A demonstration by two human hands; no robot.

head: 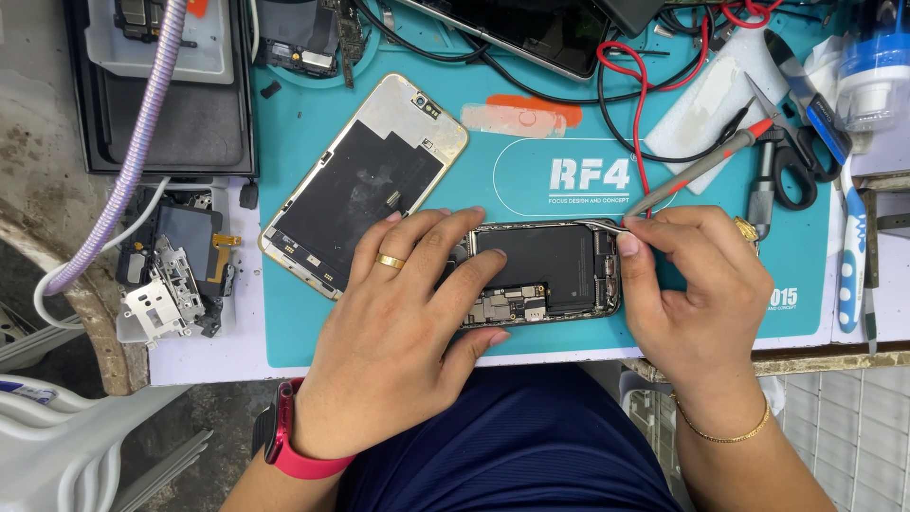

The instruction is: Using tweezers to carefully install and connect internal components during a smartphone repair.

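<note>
An opened phone body [555, 270] lies on a teal work mat [664, 303], its black battery and circuit boards exposed. My left hand [403, 313], with a gold ring, presses down on the phone's left end and holds it steady. My right hand [697, 284] pinches thin metal tweezers [599, 226] whose tips rest at the phone's upper right corner. A detached screen panel [365, 185] with a gold frame lies face down, tilted, just above my left hand.
Scissors [782, 166], a grey probe with red tip [701, 171], red and black cables [635, 95] and a blue-white brush [853, 256] lie at the right. Loose phone parts [175, 280] sit at the left beside a black tray [171, 114] and a lilac hose [142, 133].
</note>
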